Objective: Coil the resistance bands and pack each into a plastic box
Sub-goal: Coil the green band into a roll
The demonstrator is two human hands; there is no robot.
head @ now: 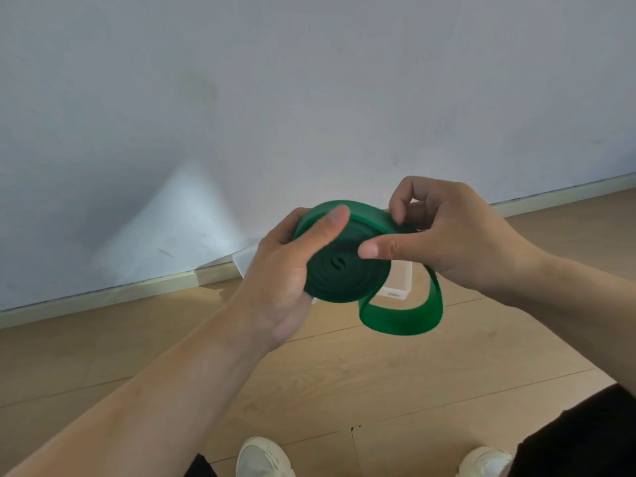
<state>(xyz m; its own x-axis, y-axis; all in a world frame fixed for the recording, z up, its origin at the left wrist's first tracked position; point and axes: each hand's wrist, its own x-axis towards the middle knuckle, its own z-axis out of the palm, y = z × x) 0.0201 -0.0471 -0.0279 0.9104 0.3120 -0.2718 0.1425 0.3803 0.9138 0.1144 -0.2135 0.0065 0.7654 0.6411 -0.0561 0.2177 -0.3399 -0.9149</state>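
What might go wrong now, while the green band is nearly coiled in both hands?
1. The loose tail loop hangs free below the green band; if the right hand lets its grip slip, the coil may spring open.
2. The left hand holds the coil only at one side, so layers could slide out sideways.
3. The plastic box is mostly hidden behind the coil; placing could miss.

Nothing readable here, honestly. Closest candidate: a small white label stuck on the near edge of the clear plastic box, just below and right of the green band coil, with a few grey marks way too tiny and blurry to make out as letters or numbers. Also a little curved mark right at the centre of that coil, looks a bit like an "S", but probably just the inner end of the band curling, not print. No brand or number spotted anywhere around the coil.
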